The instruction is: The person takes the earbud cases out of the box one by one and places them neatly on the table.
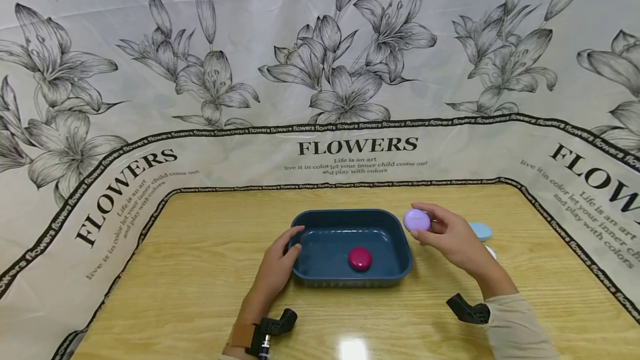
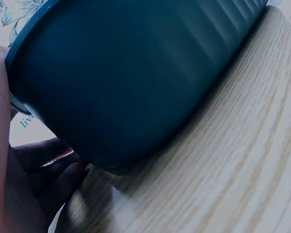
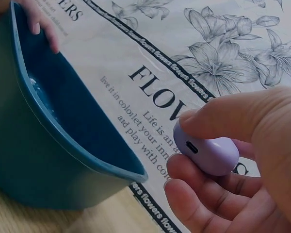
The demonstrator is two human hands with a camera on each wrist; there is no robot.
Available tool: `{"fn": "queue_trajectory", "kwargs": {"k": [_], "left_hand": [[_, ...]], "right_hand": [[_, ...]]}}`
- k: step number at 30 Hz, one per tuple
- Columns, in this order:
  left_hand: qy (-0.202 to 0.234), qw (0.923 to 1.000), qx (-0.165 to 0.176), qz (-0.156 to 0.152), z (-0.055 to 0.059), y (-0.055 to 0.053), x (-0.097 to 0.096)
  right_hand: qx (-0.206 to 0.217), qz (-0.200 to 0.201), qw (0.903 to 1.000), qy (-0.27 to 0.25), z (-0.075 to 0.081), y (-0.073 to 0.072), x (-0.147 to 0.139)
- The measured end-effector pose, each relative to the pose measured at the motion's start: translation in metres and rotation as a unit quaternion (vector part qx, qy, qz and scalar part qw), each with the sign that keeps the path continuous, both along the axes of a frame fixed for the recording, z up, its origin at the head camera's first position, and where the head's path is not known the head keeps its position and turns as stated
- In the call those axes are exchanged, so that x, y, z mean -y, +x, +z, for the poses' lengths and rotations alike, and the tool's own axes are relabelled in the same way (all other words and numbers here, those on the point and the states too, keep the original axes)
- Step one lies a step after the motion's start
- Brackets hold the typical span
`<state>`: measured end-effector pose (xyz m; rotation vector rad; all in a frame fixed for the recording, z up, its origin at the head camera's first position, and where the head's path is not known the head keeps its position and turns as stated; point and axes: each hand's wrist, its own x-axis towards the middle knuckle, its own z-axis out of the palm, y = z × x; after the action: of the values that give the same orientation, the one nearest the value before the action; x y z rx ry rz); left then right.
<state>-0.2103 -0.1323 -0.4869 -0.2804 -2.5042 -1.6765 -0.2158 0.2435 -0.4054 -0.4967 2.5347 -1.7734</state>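
Observation:
A dark blue rectangular bin point(image 1: 320, 282) sits on the table. My left hand point(image 1: 274, 260) grips its left wall, thumb and index finger over the rim, other fingers outside against the wall in the left wrist view. Inside the bin, right of its middle, lies a round magenta case point(image 1: 360, 259). Right of the bin, near rim height, my right hand point(image 1: 452, 235) pinches a round purple earbud charging case point(image 3: 216, 155) between thumb and fingers. A small charging port point(image 3: 191, 147) shows on that case, in the right wrist view. The case and the bin are apart.
Beyond my right hand lie a light blue case point(image 1: 481, 231) and a white object point(image 1: 491, 252), both partly hidden by it. A flower-printed cloth point(image 1: 357, 154) walls the wooden table point(image 1: 200, 271) at the back and sides.

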Motion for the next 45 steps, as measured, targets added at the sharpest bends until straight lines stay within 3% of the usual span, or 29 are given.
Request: {"fn": "queue_trajectory", "kwargs": {"k": [8,15,35,45], "left_hand": [[0.001,1.0,0.003,-0.006,-0.003,0.004,-0.002],[-0.001,1.0,-0.002,0.002,-0.003,0.0,-0.001],[0.001,1.0,0.001,0.004,-0.003,0.0,0.0],[-0.002,1.0,-0.003,0.002,-0.004,0.002,0.001]], "right_hand": [[-0.017,-0.011,0.9995,0.023,-0.002,0.007,-0.014],[-0.02,-0.02,0.9978,0.06,0.0,0.003,-0.023],[-0.016,-0.014,0.9985,0.05,-0.001,0.007,-0.039],[0.009,-0.002,0.9977,0.067,-0.005,0.006,-0.051]]}}
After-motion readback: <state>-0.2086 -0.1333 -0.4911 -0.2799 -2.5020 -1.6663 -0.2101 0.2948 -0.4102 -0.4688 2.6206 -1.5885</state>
